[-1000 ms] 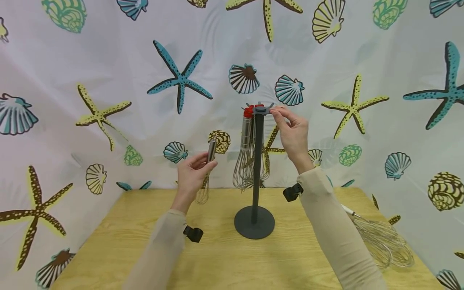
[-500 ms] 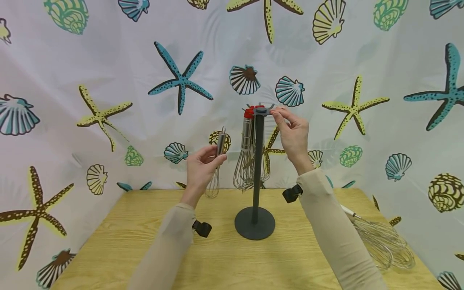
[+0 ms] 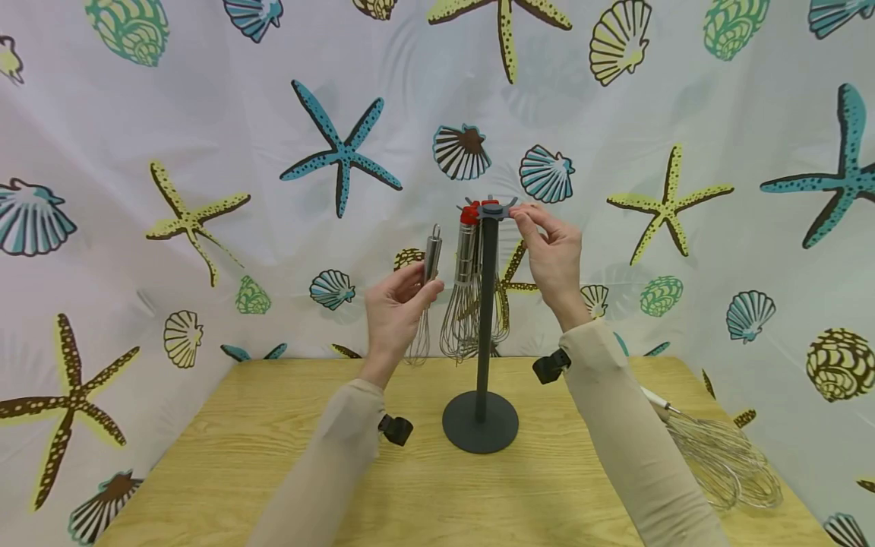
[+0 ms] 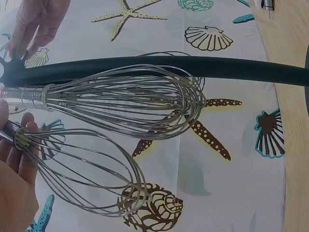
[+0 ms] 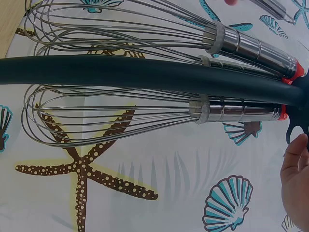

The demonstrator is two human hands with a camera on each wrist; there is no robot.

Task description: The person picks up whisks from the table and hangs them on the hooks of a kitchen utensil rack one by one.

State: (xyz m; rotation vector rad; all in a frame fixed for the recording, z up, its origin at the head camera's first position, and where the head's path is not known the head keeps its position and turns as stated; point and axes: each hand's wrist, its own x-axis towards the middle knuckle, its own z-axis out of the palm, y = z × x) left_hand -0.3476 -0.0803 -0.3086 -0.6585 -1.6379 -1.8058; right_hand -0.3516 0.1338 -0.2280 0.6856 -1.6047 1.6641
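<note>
My left hand grips a small wire whisk by its steel handle, hanging loop up and wires down, just left of the dark stand. On the stand's hooked top, whisks with red-tipped steel handles hang wires down; three show in the right wrist view, partly behind the post. In the left wrist view, the held whisk's wires lie beside a larger hanging whisk. Thumb and fingers of my right hand pinch a hook at the right side of the stand's top.
Loose whisks, one with a white handle, lie on the wooden table at the right, partly behind my right sleeve. The stand's round base sits mid-table. A curtain printed with starfish and shells hangs close behind.
My left hand has moved right and upward with the small whisk, closer to the stand and its hanging whisks. My right hand has stayed at the hook.
</note>
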